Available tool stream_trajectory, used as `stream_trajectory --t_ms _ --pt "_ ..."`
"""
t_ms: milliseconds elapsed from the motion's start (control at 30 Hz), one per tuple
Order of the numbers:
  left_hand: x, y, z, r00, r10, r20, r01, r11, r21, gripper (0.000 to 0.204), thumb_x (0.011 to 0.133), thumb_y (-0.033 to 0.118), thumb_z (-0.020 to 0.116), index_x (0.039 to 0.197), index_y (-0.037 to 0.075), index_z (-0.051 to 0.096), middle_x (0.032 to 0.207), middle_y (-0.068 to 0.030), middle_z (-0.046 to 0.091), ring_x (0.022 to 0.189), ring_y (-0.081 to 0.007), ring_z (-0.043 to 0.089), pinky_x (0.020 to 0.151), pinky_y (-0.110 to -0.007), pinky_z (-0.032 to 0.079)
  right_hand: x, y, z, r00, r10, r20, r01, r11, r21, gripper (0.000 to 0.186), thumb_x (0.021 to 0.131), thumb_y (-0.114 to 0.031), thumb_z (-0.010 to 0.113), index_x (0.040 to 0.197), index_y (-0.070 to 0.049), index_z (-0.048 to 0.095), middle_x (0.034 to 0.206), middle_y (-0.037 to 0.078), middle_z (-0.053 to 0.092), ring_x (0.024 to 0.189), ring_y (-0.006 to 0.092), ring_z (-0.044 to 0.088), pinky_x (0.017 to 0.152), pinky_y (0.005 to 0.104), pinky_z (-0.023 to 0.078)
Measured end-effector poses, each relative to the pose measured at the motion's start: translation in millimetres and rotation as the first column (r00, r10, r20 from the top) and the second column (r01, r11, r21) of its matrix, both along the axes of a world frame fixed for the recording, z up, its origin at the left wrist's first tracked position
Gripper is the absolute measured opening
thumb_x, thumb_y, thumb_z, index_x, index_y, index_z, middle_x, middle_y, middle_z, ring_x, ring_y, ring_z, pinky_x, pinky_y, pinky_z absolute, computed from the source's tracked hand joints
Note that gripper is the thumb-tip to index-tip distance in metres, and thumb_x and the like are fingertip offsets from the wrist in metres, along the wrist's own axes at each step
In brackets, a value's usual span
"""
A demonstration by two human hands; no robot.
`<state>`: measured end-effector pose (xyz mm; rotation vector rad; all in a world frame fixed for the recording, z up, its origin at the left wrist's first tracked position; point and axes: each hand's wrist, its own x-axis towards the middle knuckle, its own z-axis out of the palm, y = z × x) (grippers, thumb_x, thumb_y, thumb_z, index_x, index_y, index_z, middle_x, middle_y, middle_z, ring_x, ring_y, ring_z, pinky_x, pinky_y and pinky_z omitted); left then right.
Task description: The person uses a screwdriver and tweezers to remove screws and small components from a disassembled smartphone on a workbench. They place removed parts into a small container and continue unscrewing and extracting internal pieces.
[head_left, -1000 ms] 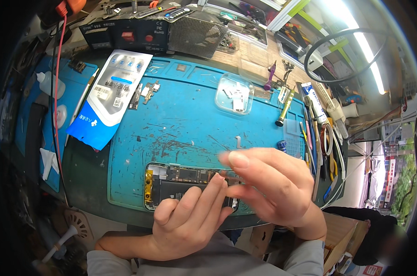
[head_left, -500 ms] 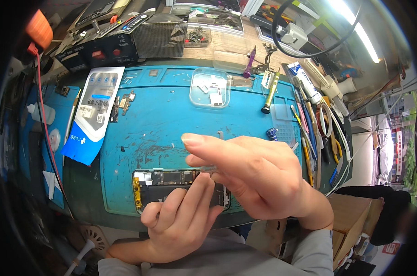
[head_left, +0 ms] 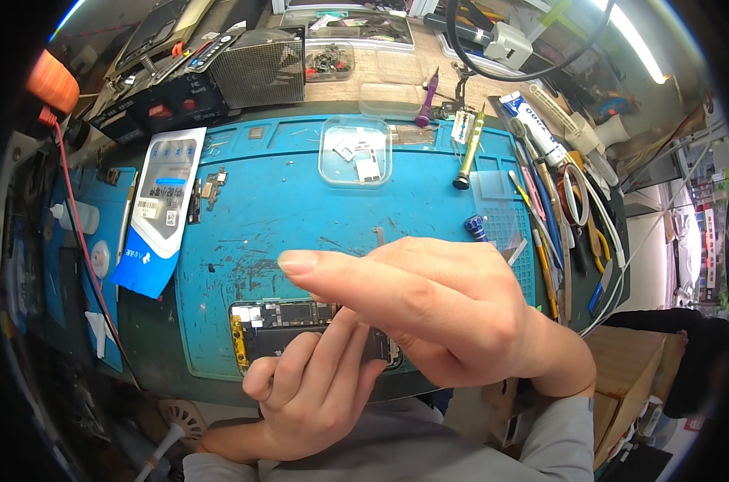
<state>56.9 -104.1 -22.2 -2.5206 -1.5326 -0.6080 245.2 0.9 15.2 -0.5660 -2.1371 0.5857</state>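
Since a second ago: right hand [head_left: 453,313] risen closer to camera, forefinger stretched toward 9 o'clock, now hiding more of opened phone [head_left: 280,329]; view shifted, mat lower in frame. Phone flat at 6 o'clock edge of blue work mat [head_left: 300,209], circuit boards exposed, yellow strip at its 9 o'clock end. Left hand [head_left: 308,394] resting on phone, fingers curled over its 3 o'clock half, pressing, not clenched. Right hand above it, fingers extended; grasp underneath cannot be told. At 12 o'clock on mat: clear shallow tray [head_left: 355,149] holding small white and metal parts. Beyond it, second clear box [head_left: 330,61] with dark small bits. At 9 o'clock: blue-white packet [head_left: 159,209]. At 2 o'clock: brass-tipped screwdriver [head_left: 469,149], tool row [head_left: 557,217].
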Motion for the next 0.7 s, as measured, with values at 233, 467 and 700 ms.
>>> stream_trajectory --t_ms 233,467,700 --pt "0.1 -0.5 -0.1 1.0 0.0 0.028 0.001 1.0 -0.018 0.04 0.09 0.034 0.074 0.122 0.01 0.08 0.126 0.0046 0.074 0.101 -0.0111 0.056 0.086 -0.035 0.028 1.5 -2.4 3.4 0.999 -0.007 0.048 0.007 1.0 0.001 0.055 0.073 0.009 0.067 0.128 0.009 0.067 0.127 0.02 0.075 0.079 0.0276 0.076 0.064 0.0346 0.063" --pt "-0.5 0.6 1.0 1.0 -0.019 0.002 0.019 0.999 -0.027 0.041 0.089 0.033 0.075 0.121 0.008 0.079 0.123 0.0019 0.073 0.103 -0.014 0.055 0.087 -0.037 0.027 0.1 -3.9 1.5 0.999 -0.019 0.035 0.019 1.0 -0.02 0.057 0.074 0.007 0.068 0.131 0.008 0.067 0.123 0.019 0.075 0.079 0.0274 0.076 0.064 0.0346 0.062" --pt "-1.8 -0.3 -1.8 0.999 -0.026 -0.021 0.026 1.0 -0.008 0.04 0.089 0.034 0.075 0.118 0.008 0.08 0.122 0.0018 0.072 0.106 -0.0147 0.056 0.088 -0.038 0.028 0.0 -4.4 3.6 0.999 -0.027 0.036 0.028 0.998 -0.05 0.059 0.075 0.001 0.071 0.133 0.005 0.068 0.11 0.016 0.078 0.077 0.0261 0.075 0.064 0.0345 0.06"
